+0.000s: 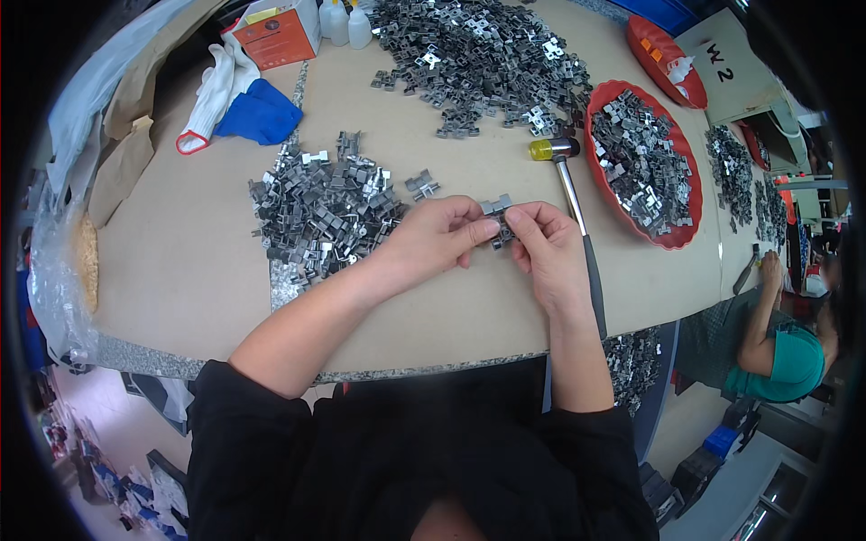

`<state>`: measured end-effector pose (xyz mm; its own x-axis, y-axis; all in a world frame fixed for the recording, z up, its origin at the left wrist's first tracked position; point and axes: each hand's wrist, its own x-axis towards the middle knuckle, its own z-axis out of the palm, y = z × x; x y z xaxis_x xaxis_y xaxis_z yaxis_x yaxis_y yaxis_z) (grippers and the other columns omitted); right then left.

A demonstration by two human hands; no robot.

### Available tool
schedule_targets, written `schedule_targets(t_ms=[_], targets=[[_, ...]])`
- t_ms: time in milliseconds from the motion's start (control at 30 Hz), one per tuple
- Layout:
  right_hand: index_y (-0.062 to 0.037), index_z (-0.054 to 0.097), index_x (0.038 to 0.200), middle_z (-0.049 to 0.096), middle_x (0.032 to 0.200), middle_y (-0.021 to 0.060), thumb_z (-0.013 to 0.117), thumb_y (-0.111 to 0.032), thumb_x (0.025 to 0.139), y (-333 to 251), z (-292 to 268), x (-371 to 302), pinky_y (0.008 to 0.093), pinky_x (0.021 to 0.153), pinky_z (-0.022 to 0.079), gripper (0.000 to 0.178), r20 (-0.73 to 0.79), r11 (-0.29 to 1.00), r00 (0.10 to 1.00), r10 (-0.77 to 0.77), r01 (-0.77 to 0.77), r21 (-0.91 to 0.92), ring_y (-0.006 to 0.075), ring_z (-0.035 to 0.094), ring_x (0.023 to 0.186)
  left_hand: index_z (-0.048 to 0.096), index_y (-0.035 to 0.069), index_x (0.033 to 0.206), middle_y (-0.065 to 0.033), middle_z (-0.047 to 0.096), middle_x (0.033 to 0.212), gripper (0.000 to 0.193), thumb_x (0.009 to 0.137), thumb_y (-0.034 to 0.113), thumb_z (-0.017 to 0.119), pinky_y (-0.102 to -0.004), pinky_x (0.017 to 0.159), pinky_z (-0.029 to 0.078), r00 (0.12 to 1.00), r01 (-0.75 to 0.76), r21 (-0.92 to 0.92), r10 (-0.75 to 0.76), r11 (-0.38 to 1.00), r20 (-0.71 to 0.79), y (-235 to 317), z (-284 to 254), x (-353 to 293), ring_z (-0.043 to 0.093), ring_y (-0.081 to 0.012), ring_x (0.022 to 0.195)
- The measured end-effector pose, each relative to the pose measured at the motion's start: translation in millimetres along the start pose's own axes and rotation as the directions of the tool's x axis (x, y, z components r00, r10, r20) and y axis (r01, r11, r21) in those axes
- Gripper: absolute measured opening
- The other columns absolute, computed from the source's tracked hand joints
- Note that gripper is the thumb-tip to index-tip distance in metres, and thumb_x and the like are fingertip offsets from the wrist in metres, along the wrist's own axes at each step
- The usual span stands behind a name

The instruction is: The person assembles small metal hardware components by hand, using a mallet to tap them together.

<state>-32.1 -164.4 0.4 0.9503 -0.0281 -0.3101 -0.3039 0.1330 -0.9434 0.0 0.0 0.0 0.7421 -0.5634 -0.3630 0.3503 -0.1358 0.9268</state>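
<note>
Both my hands meet over the middle of the table, pinching a small metal clip between them. My left hand grips its left side with thumb and fingers. From the right, my right hand holds the other side, thumb on top. The fingertips hide part of the clip. A single similar clip lies just beyond my left hand. Left of that hand is a loose pile of metal clips. A hammer with a yellow-and-black head and dark grip lies right of my right hand.
A red scalloped bowl of metal pieces stands at right, another red bowl behind it. A large heap of metal pieces covers the far middle. White gloves, a blue cloth, an orange box and white bottles sit far left. A co-worker works at right.
</note>
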Motion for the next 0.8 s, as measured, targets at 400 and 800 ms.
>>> schedule_targets(t_ms=[400, 800], targets=[[-0.0014, 0.057, 0.083, 0.056, 0.068, -0.0012, 0.064, -0.015, 0.079, -3, -5, -1, 0.0146, 0.048, 0.035, 0.016, 0.114, 0.998, 0.992, 0.059, -0.059, 0.003, 0.0017, 0.047, 0.056, 0.048, 0.007, 0.071, 0.0032, 0.05, 0.061, 0.021, 0.086, 0.021, 0.056, -0.0158, 0.044, 0.029, 0.994, -0.111, -0.104, 0.111, 0.988, -0.003, -8, 2, 1, 0.041, -0.0015, 0.051], [-0.0022, 0.057, 0.081, 0.055, 0.067, -0.0019, 0.065, -0.012, 0.078, 1, 1, -3, 0.0144, 0.046, 0.035, 0.013, 0.059, 1.0, 0.998, -0.012, 0.012, 0.016, 0.0013, 0.045, 0.053, 0.047, 0.007, 0.07, 0.0022, 0.049, 0.057, 0.022, 0.086, 0.021, 0.056, -0.016, 0.039, 0.03, 0.999, -0.015, -0.191, 0.022, 0.981, 0.037, 0, -3, -2, 0.043, -0.0023, 0.045]])
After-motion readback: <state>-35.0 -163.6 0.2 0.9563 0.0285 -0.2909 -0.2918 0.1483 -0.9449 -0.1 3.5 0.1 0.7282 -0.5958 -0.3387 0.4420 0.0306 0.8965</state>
